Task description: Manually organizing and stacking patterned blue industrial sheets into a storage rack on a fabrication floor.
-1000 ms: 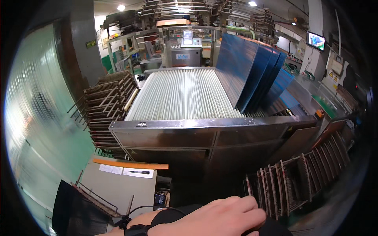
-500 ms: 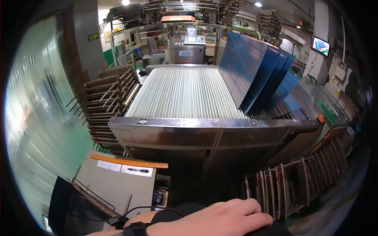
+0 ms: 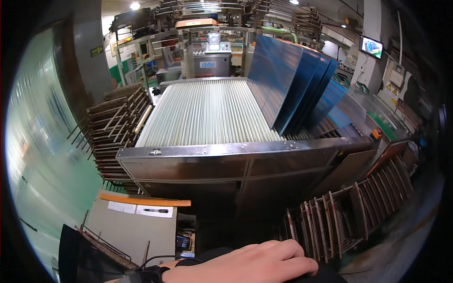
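Note:
At the lower edge, my left hand (image 3: 250, 263) lies back up, its fingers pointing right. They are loosely bent and a little apart, with nothing visible in them, and the tips are partly hidden. Beneath it is dark clothing (image 3: 328, 274), on which it seems to rest. A dark band (image 3: 148, 275) circles the wrist, with a thin black cable (image 3: 165, 257) beside it. My right hand is out of view. Ahead stands a metal machine (image 3: 188, 165) with a bed of white rollers (image 3: 198, 113). Several blue perforated panels (image 3: 273, 80) lean upright at its right side.
A grey table (image 3: 118, 228) at left bears an orange strip (image 3: 141, 200), papers and a pen (image 3: 155, 211). Rusty racks are stacked left (image 3: 113, 132) and stand lower right (image 3: 325, 221). A clear plastic curtain (image 3: 42, 127) hangs left. A control console (image 3: 212, 59) stands behind the rollers.
The whole view has shifted, so the machine, table and racks sit further left in the picture. My left hand keeps its pose and appears slightly lower and further left.

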`<act>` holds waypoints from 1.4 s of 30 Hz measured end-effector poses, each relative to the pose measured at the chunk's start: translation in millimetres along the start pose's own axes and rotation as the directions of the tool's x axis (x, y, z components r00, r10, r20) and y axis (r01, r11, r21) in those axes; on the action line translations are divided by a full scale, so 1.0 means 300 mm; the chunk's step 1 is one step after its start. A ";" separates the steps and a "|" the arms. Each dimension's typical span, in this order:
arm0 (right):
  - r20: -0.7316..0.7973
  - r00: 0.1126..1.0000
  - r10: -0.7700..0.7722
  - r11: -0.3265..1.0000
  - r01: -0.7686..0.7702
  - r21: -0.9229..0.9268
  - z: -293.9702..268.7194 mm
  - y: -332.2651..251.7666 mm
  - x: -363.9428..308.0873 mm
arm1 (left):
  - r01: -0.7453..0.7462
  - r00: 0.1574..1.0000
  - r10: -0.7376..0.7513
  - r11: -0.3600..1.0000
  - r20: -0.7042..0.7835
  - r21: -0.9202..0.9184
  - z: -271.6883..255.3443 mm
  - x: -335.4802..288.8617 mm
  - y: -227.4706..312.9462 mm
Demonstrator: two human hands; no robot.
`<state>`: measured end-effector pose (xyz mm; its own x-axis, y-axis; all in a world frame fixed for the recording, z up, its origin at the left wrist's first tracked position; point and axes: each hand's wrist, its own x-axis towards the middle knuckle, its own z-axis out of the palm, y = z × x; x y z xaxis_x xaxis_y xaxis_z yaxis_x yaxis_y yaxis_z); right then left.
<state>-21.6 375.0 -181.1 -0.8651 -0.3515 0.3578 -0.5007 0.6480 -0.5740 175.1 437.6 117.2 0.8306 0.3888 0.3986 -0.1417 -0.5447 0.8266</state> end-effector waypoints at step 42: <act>0.372 0.878 0.302 0.940 -0.211 -0.267 -0.012 -0.268 0.172 | -0.419 -0.892 0.063 0.251 0.447 -0.872 2.853 -1.304 -0.071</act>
<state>-25.8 307.3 -113.7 -0.9218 -0.3639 -0.1336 -0.2804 0.8639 -0.4184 314.1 -338.8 -396.6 -0.5094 -0.7133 -0.4814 -0.8536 0.3482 0.3874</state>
